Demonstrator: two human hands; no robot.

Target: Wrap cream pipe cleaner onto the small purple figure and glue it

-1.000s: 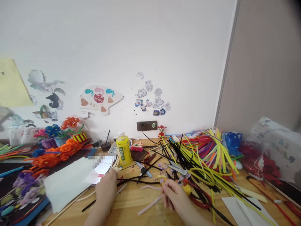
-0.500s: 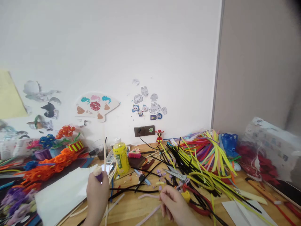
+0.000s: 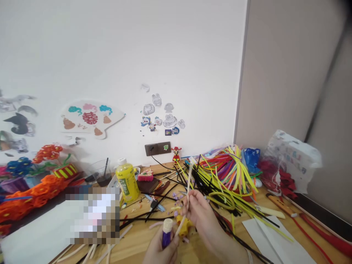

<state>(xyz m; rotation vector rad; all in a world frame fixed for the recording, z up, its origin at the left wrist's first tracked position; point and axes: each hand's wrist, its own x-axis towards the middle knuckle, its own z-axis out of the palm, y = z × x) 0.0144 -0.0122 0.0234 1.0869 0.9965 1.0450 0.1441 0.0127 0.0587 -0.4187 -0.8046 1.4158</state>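
Note:
At the bottom middle, my left hand [image 3: 162,249] is closed around a small purple fuzzy piece with a cream top [image 3: 166,234]. A long cream pipe cleaner [image 3: 189,179] rises at a slant from my left hand's fingers. To the right, my right hand [image 3: 200,214] pinches that pipe cleaner between thumb and fingers, partway up its length. Behind the hands lies a yellow object [image 3: 184,225], partly covered by them. Small lilac scraps [image 3: 177,196] and black pipe cleaners [image 3: 154,211] are scattered on the wooden table [image 3: 134,244].
A yellow drink bottle [image 3: 127,180] stands left of centre. Bundled colourful pipe cleaners [image 3: 233,165] spread at the back right, with white paper [image 3: 271,238] nearer. Orange pipe-cleaner flowers [image 3: 41,190] and a white sheet [image 3: 35,231] lie left. A small red figurine [image 3: 176,156] stands by the wall.
My left hand has moved right and down with the purple piece and cream pipe cleaner. My right hand has risen and now grips the pipe cleaner. The view has turned right.

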